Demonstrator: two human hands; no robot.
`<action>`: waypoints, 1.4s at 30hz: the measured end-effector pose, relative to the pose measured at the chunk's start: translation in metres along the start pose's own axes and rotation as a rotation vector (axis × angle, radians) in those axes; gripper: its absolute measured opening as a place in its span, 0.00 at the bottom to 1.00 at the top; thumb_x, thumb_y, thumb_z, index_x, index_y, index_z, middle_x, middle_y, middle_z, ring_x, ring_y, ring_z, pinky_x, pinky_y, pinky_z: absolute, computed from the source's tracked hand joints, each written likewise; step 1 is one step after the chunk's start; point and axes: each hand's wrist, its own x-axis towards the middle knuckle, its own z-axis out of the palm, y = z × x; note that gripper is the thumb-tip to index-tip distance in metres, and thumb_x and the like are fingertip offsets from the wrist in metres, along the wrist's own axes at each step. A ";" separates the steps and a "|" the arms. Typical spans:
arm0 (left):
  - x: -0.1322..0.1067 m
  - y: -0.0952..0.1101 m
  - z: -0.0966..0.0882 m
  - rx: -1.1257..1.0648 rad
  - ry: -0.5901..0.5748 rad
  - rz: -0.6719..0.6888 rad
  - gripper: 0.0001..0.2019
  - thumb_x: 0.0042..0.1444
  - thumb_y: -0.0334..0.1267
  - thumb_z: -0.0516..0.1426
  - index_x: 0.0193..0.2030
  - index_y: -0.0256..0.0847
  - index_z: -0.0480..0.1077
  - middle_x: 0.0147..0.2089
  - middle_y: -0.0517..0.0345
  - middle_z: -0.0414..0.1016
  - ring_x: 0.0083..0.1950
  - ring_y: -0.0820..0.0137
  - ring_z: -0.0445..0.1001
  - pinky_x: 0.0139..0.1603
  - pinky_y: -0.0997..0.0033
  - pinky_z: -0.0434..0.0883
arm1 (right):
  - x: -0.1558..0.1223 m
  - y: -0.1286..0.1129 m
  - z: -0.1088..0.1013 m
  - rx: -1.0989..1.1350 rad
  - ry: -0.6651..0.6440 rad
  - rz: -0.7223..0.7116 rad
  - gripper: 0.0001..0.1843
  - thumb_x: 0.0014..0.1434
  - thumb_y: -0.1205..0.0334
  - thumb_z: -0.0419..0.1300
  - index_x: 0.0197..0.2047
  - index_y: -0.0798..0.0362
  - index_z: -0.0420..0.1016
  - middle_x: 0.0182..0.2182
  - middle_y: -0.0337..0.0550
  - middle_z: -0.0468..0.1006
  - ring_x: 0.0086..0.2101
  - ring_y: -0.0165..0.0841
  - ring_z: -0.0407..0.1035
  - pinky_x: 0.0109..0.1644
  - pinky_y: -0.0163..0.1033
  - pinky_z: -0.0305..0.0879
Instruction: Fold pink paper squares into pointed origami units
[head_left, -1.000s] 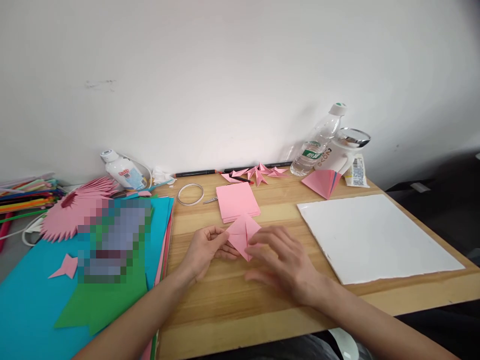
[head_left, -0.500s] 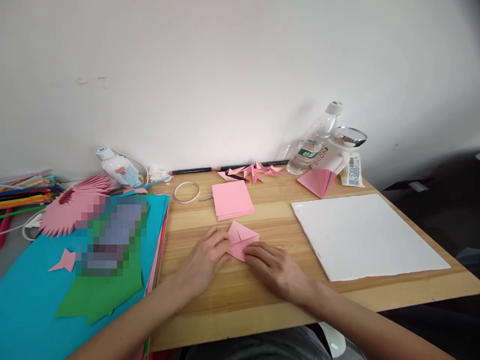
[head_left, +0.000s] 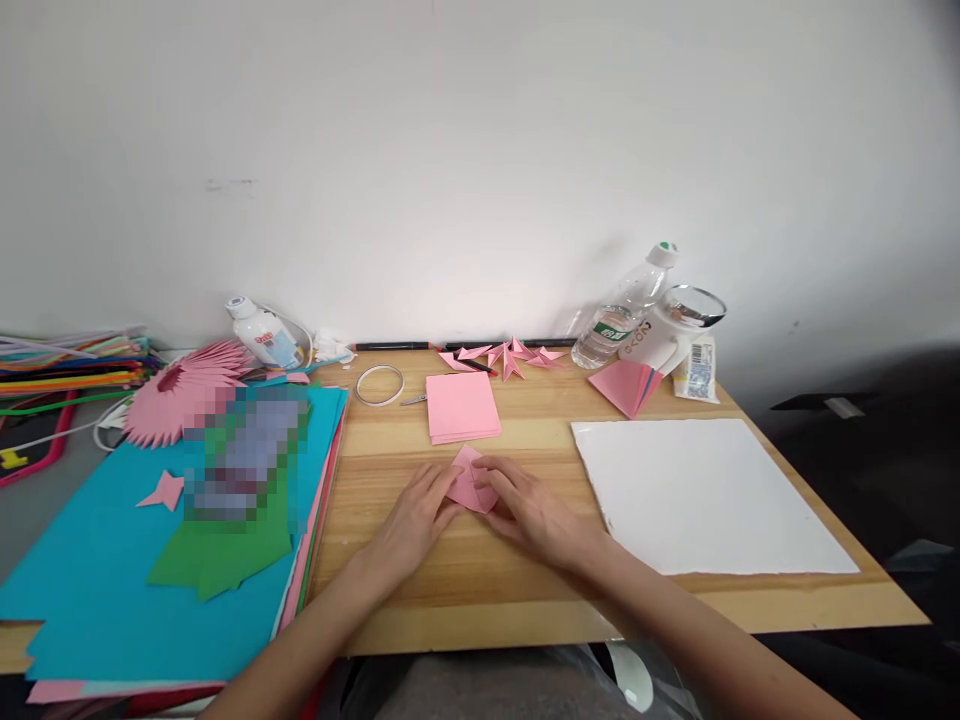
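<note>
A small folded pink paper (head_left: 466,482) lies on the wooden table (head_left: 480,570) in front of me. My left hand (head_left: 411,522) rests at its left edge, fingers stretched flat and touching it. My right hand (head_left: 529,508) lies over its right side, with the fingers curled on the paper and pressing it down. Just behind the paper sits a stack of pink square sheets (head_left: 461,406). Part of the folded paper is hidden under my right fingers.
A white board (head_left: 705,495) lies to the right. Coloured sheets (head_left: 90,590) cover the left side, with a pink paper flower (head_left: 176,388). At the back stand a water bottle (head_left: 619,312), a glue bottle (head_left: 262,335), a tape ring (head_left: 379,385), scissors (head_left: 414,399) and several folded pink pieces (head_left: 510,356).
The paper has been folded smaller. Both hands have closed in on it, the right hand now covering its right side. My view has shifted and tilted down a little.
</note>
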 end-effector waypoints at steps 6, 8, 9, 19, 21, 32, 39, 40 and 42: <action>0.005 0.001 0.004 -0.157 0.073 -0.150 0.23 0.52 0.27 0.56 0.55 0.43 0.59 0.45 0.53 0.71 0.45 0.66 0.71 0.47 0.57 0.70 | 0.003 0.006 0.005 0.042 -0.008 0.030 0.07 0.54 0.62 0.60 0.35 0.53 0.66 0.46 0.52 0.68 0.45 0.38 0.65 0.44 0.44 0.68; 0.005 0.002 0.004 -0.194 0.097 -0.189 0.24 0.50 0.26 0.57 0.54 0.42 0.59 0.42 0.55 0.72 0.43 0.67 0.72 0.46 0.58 0.71 | 0.004 0.006 0.004 0.090 -0.005 0.080 0.07 0.53 0.61 0.61 0.32 0.54 0.67 0.46 0.51 0.68 0.42 0.36 0.66 0.43 0.42 0.68; 0.005 0.002 0.004 -0.208 0.111 -0.201 0.24 0.50 0.26 0.57 0.54 0.42 0.59 0.41 0.56 0.72 0.42 0.67 0.72 0.45 0.59 0.71 | 0.004 0.006 0.003 0.119 -0.010 0.103 0.07 0.53 0.61 0.61 0.31 0.54 0.67 0.45 0.50 0.68 0.41 0.35 0.67 0.42 0.41 0.67; 0.000 0.000 0.005 -0.195 0.163 -0.155 0.23 0.56 0.31 0.55 0.58 0.43 0.56 0.39 0.57 0.74 0.41 0.70 0.73 0.47 0.64 0.71 | 0.015 -0.001 0.002 0.150 0.019 0.220 0.04 0.57 0.68 0.56 0.30 0.55 0.69 0.28 0.42 0.72 0.30 0.30 0.65 0.33 0.34 0.61; -0.002 0.003 0.006 -0.159 0.181 -0.121 0.21 0.57 0.31 0.53 0.58 0.42 0.56 0.39 0.57 0.73 0.43 0.69 0.72 0.48 0.63 0.70 | 0.016 -0.001 0.002 0.140 0.014 0.232 0.05 0.56 0.69 0.57 0.29 0.56 0.69 0.27 0.41 0.71 0.29 0.30 0.64 0.32 0.33 0.60; -0.002 0.006 0.009 -0.046 0.268 -0.231 0.17 0.57 0.34 0.55 0.53 0.40 0.60 0.37 0.56 0.72 0.41 0.67 0.71 0.45 0.61 0.70 | 0.013 -0.001 0.001 0.196 0.023 0.287 0.07 0.59 0.61 0.56 0.32 0.55 0.69 0.27 0.40 0.71 0.27 0.29 0.63 0.32 0.33 0.61; 0.001 0.004 0.011 -0.047 0.342 -0.310 0.11 0.55 0.34 0.56 0.46 0.39 0.66 0.32 0.58 0.72 0.37 0.66 0.72 0.40 0.61 0.71 | 0.013 0.005 0.014 0.155 0.064 0.284 0.08 0.58 0.68 0.54 0.39 0.54 0.73 0.34 0.44 0.73 0.29 0.28 0.67 0.33 0.33 0.64; 0.001 0.005 0.011 -0.042 0.348 -0.323 0.10 0.55 0.34 0.56 0.45 0.39 0.66 0.32 0.58 0.72 0.36 0.67 0.72 0.39 0.62 0.72 | 0.013 0.006 0.016 0.154 0.071 0.275 0.09 0.58 0.68 0.54 0.40 0.54 0.74 0.34 0.44 0.73 0.30 0.29 0.68 0.34 0.33 0.65; 0.000 0.007 0.011 -0.003 0.357 -0.300 0.09 0.56 0.33 0.55 0.44 0.38 0.66 0.32 0.57 0.72 0.36 0.67 0.72 0.38 0.62 0.72 | 0.013 0.008 0.020 0.147 0.089 0.263 0.10 0.58 0.69 0.54 0.40 0.53 0.75 0.34 0.45 0.73 0.32 0.30 0.69 0.36 0.34 0.66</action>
